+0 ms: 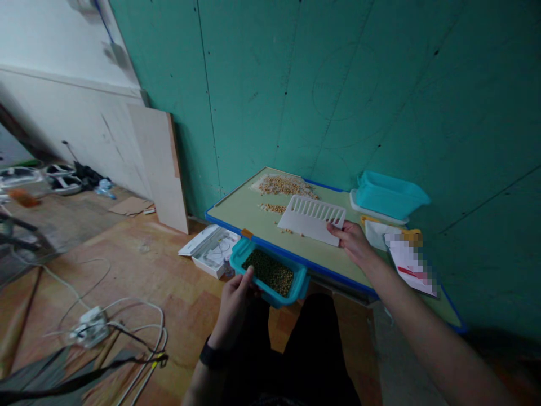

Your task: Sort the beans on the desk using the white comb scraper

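My left hand (237, 290) grips the near rim of a turquoise plastic container (242, 252), its thumb over the edge. Dark green beans (264, 267) and some pale yellow ones lie inside. The container is held just below the table's front edge. In my right hand (350, 239) is a white slotted plastic scraper (302, 224), gripped at its right end and resting over the tabletop. A few yellow beans lie along its near edge. Behind it, a small heap of yellow beans (274, 208) and a larger pile mixed with pale grains (282, 185) sit on the table.
The blue-edged table (236, 211) stands against a green wall. At its right are an empty turquoise bin (389, 194) on a white lid, a yellow-and-white packet (380, 232) and a printed sheet (408, 268). An open white box (211, 251) and a power strip (91, 327) with cables lie on the floor.
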`<move>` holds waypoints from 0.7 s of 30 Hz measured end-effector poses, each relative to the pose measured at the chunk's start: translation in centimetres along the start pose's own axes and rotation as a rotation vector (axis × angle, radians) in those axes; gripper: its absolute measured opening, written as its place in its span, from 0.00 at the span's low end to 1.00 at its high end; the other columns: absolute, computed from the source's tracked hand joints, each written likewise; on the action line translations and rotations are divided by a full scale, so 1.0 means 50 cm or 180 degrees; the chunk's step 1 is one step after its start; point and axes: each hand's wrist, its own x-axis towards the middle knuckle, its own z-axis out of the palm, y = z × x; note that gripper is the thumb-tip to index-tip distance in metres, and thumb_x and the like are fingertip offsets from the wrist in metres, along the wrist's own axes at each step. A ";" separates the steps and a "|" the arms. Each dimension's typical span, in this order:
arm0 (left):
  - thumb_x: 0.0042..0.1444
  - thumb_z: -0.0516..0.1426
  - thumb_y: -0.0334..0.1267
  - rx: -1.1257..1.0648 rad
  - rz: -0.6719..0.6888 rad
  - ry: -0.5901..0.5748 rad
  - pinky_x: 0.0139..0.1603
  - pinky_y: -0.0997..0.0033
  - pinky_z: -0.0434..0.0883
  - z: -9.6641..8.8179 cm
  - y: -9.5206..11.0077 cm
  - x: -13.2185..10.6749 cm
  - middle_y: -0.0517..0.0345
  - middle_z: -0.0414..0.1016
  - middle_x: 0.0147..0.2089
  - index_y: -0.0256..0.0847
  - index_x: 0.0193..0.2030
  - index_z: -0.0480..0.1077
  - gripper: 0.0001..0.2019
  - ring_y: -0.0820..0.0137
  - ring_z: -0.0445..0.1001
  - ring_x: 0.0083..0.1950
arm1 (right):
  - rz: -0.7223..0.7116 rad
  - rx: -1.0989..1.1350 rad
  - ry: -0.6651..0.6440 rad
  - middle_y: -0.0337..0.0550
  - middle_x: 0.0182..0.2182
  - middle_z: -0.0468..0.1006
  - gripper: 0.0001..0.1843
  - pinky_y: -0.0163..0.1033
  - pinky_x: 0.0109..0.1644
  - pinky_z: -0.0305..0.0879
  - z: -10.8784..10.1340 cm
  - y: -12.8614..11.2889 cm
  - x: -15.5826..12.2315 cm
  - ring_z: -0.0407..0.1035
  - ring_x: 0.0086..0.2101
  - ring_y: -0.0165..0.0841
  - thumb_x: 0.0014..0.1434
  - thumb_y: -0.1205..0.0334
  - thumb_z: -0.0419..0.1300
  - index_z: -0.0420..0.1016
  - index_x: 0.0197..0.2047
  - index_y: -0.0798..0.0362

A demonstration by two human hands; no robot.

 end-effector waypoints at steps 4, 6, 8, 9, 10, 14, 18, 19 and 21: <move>0.45 0.69 0.58 0.0009 0.0000 -0.0035 0.26 0.74 0.68 0.003 -0.004 0.001 0.58 0.73 0.20 0.38 0.20 0.69 0.24 0.71 0.72 0.22 | -0.0072 -0.0102 0.0226 0.45 0.35 0.85 0.28 0.45 0.42 0.73 -0.010 0.008 -0.037 0.78 0.38 0.43 0.36 0.41 0.76 0.82 0.35 0.51; 0.45 0.69 0.58 0.0002 -0.0012 -0.0013 0.26 0.74 0.68 0.010 -0.003 0.000 0.57 0.73 0.19 0.38 0.20 0.69 0.25 0.71 0.73 0.22 | -0.0110 -0.0209 0.0413 0.44 0.34 0.85 0.28 0.46 0.42 0.73 -0.015 0.014 -0.064 0.78 0.38 0.44 0.37 0.40 0.76 0.82 0.35 0.51; 0.45 0.69 0.58 -0.0003 -0.0005 0.0019 0.25 0.75 0.68 0.018 -0.001 -0.001 0.58 0.73 0.19 0.38 0.19 0.70 0.25 0.72 0.72 0.22 | -0.0208 -0.0351 0.0597 0.44 0.36 0.85 0.27 0.47 0.44 0.73 -0.016 0.018 -0.093 0.78 0.39 0.45 0.39 0.40 0.75 0.83 0.37 0.51; 0.45 0.69 0.58 0.0003 0.0008 0.0026 0.25 0.75 0.68 0.022 0.001 -0.001 0.57 0.73 0.18 0.38 0.19 0.70 0.25 0.72 0.72 0.21 | -0.0284 -0.0454 0.0677 0.45 0.37 0.85 0.27 0.48 0.45 0.73 -0.014 0.019 -0.107 0.78 0.41 0.46 0.41 0.39 0.74 0.83 0.38 0.50; 0.44 0.69 0.58 0.0016 0.0020 0.0040 0.25 0.75 0.68 0.027 0.003 -0.001 0.57 0.73 0.18 0.38 0.19 0.70 0.25 0.72 0.72 0.21 | -0.0375 -0.0586 0.0742 0.45 0.38 0.85 0.26 0.49 0.48 0.73 -0.011 0.021 -0.122 0.78 0.42 0.47 0.43 0.39 0.73 0.83 0.39 0.50; 0.40 0.70 0.59 0.0060 0.0017 0.0189 0.24 0.74 0.67 0.042 0.011 -0.002 0.59 0.71 0.17 0.38 0.18 0.69 0.26 0.72 0.70 0.20 | -0.0815 -0.1325 0.0945 0.45 0.41 0.85 0.20 0.52 0.54 0.71 0.015 0.023 -0.184 0.78 0.46 0.50 0.53 0.41 0.67 0.84 0.40 0.48; 0.42 0.70 0.58 0.0037 0.0057 0.0039 0.23 0.73 0.66 0.055 0.018 -0.008 0.59 0.70 0.17 0.39 0.18 0.69 0.25 0.72 0.68 0.19 | -0.1133 -0.1879 0.1072 0.46 0.42 0.85 0.15 0.52 0.55 0.71 0.054 0.022 -0.244 0.77 0.47 0.51 0.57 0.44 0.65 0.84 0.39 0.44; 0.44 0.69 0.58 0.0064 0.0078 0.0001 0.23 0.72 0.66 0.057 0.020 -0.010 0.58 0.71 0.18 0.39 0.18 0.69 0.24 0.72 0.68 0.20 | -0.1222 -0.1981 0.1088 0.46 0.42 0.85 0.14 0.52 0.56 0.71 0.064 0.021 -0.256 0.77 0.47 0.51 0.57 0.45 0.64 0.84 0.39 0.44; 0.45 0.69 0.57 0.0108 0.0092 -0.0046 0.23 0.71 0.66 0.059 0.025 -0.014 0.56 0.72 0.18 0.40 0.18 0.70 0.24 0.71 0.68 0.20 | -0.1408 -0.2129 0.1045 0.46 0.43 0.85 0.13 0.53 0.58 0.69 0.080 0.017 -0.275 0.77 0.47 0.51 0.58 0.46 0.64 0.85 0.40 0.43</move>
